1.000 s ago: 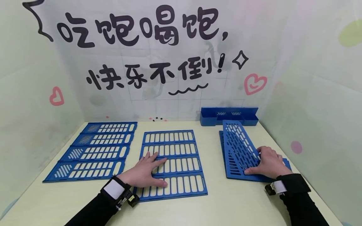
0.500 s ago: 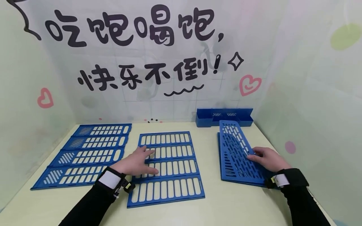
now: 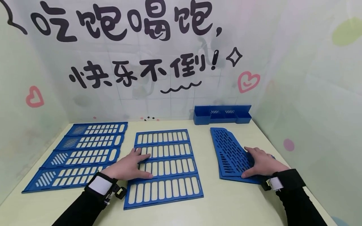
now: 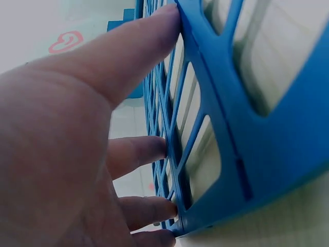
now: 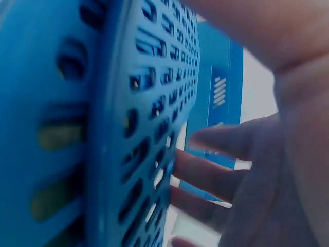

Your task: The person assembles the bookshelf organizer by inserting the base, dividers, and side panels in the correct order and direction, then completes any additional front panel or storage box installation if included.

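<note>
Panels come first: we note the blue plastic slotted centre panel point(image 3: 164, 166) flat on the table point(image 3: 215, 204) under our left hand point(image 3: 128, 165), fingers straight. The blue perforated curved panel point(image 3: 230, 153), tilted up a second ago, now lies flat on its stack, our right hand point(image 3: 261, 163) pressing it open-palmed.

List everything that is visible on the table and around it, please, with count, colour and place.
middle slotted panel: 1, blue, flat at table centre, under the left hand
left slotted panel: 1, blue, flat at table's left
perforated side panels: a stack, count unclear, blue, table's right, under the right hand
tray: 1, blue, far edge by the wall
table: 1, pale yellow
wall lettering: black, backdrop
left hand: fingers flat, pressing
right hand: fingers flat, pressing
</note>
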{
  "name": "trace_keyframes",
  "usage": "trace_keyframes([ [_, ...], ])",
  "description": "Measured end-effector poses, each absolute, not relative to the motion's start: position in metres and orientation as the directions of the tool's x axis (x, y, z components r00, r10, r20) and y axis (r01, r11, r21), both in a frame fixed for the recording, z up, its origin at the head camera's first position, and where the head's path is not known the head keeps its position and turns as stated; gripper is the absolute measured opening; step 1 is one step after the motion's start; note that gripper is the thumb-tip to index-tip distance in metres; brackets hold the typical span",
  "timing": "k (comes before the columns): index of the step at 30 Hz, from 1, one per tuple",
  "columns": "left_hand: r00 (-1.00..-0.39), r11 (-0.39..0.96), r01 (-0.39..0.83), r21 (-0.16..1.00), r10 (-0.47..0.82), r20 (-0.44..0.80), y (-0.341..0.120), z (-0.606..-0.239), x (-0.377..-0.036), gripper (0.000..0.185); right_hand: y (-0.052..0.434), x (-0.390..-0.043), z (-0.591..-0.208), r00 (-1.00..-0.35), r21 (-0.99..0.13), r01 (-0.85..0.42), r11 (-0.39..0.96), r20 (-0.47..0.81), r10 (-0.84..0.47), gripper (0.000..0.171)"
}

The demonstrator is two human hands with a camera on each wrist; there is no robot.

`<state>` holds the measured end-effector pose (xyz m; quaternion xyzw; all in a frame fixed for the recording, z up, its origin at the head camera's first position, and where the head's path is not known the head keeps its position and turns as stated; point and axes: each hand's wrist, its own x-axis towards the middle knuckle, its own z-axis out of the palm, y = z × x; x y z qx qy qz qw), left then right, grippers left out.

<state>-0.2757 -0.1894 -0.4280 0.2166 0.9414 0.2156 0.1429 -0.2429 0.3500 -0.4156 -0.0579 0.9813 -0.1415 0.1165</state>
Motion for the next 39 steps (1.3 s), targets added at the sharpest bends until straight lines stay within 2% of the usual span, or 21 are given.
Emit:
trace_keyframes([
  [4,-0.867,0.813,0.34,0.473,0.466,-0.177,-0.192,-0.427,-0.278,0.1,0.346,-0.245,-0.415,-0.978,-0.272,-0.091,0.958,-0.157,-0.138,0.138],
  [8,-0.867,0.814,0.318,0.487,0.457,-0.197,-0.192,-0.43,-0.277,0.1,0.346,-0.246,-0.415,-0.985,-0.263,-0.092,0.96,-0.115,-0.125,0.15],
  [12,-0.868,0.813,0.32,0.486,0.457,-0.193,-0.19,-0.43,-0.277,0.1,0.349,-0.246,-0.414,-0.993,-0.327,-0.076,0.942,-0.063,-0.102,0.15],
  [16,-0.869,0.817,0.328,0.474,0.458,-0.189,-0.189,-0.427,-0.278,0.099,0.355,-0.248,-0.411,-0.993,-0.438,-0.048,0.898,-0.076,-0.091,0.129],
  [20,-0.868,0.819,0.334,0.466,0.46,-0.187,-0.189,-0.425,-0.278,0.099,0.36,-0.249,-0.409,-0.992,-0.497,-0.061,0.866,-0.069,-0.109,0.09],
  [24,-0.867,0.818,0.332,0.47,0.461,-0.19,-0.188,-0.426,-0.277,0.1,0.364,-0.245,-0.41,-0.988,-0.564,-0.151,0.812,0.061,-0.142,0.045],
  [29,-0.868,0.821,0.321,0.472,0.455,-0.2,-0.189,-0.429,-0.277,0.101,0.368,-0.238,-0.412,-0.935,-0.69,-0.35,0.633,0.296,-0.194,0.01],
  [31,-0.869,0.822,0.323,0.469,0.454,-0.198,-0.189,-0.43,-0.277,0.101,0.369,-0.237,-0.412,-0.912,-0.703,-0.404,0.585,0.356,-0.201,0.006],
  [33,-0.869,0.824,0.331,0.461,0.456,-0.191,-0.19,-0.43,-0.277,0.101,0.37,-0.238,-0.411,-0.905,-0.718,-0.422,0.554,0.374,-0.205,0.01],
  [39,-0.87,0.827,0.335,0.451,0.455,-0.189,-0.19,-0.43,-0.277,0.101,0.373,-0.237,-0.408,-0.928,-0.743,-0.37,0.558,0.324,-0.183,0.028],
])
